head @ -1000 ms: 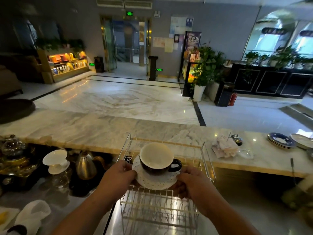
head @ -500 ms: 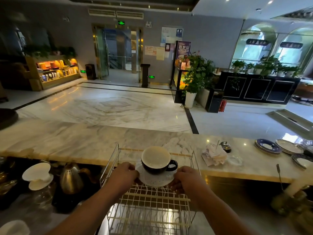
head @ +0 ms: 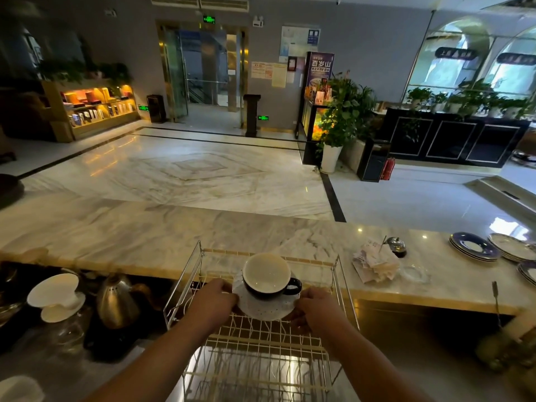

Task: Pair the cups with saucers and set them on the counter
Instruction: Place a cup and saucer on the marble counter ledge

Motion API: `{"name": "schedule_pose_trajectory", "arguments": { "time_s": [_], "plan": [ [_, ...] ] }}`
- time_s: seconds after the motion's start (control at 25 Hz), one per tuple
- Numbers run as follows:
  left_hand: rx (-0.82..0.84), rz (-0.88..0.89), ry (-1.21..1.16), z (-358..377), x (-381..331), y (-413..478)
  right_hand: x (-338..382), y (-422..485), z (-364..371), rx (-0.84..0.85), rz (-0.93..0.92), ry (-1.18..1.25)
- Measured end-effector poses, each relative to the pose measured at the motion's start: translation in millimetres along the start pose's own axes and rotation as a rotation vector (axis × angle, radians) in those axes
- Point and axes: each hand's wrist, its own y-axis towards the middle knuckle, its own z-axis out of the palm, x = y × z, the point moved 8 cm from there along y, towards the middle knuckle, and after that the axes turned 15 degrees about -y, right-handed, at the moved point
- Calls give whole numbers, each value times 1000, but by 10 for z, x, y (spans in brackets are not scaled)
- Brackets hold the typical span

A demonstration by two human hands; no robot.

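A dark cup (head: 268, 278) with a cream inside and its handle to the right stands on a white speckled saucer (head: 265, 310). My left hand (head: 213, 303) grips the saucer's left edge and my right hand (head: 314, 307) grips its right edge. The pair hangs in the air above a wire dish rack (head: 258, 352), just short of the marble counter (head: 145, 236). More saucers lie in stacks (head: 474, 246) on the counter's far right.
A steel kettle (head: 117, 300) and a white dripper (head: 56, 294) stand on the lower worktop to the left. Crumpled paper (head: 374, 262), a desk bell (head: 396, 245) and a small glass dish (head: 413, 274) lie on the counter to the right.
Both hands have carried the cup and saucer forward, away from me and toward the counter's edge. My view has tilted upward, so more of the hall shows.
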Motion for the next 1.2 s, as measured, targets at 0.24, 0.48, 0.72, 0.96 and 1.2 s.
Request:
{"name": "schedule_pose_trajectory", "arguments": {
  "time_s": [0.24,0.48,0.72,0.96,1.2],
  "plan": [
    [-4,-29,31,44,159,206,-103,208,71,0,20,-28],
    [13,-25,79,105,279,320,-201,313,152,6,51,-45],
    [12,-13,70,123,350,362,-242,348,186,20,60,-42],
    [-9,-15,107,126,365,378,-214,347,192,17,50,-98],
    [-7,-21,129,132,368,401,-186,343,185,28,52,-149]
  ]
}}
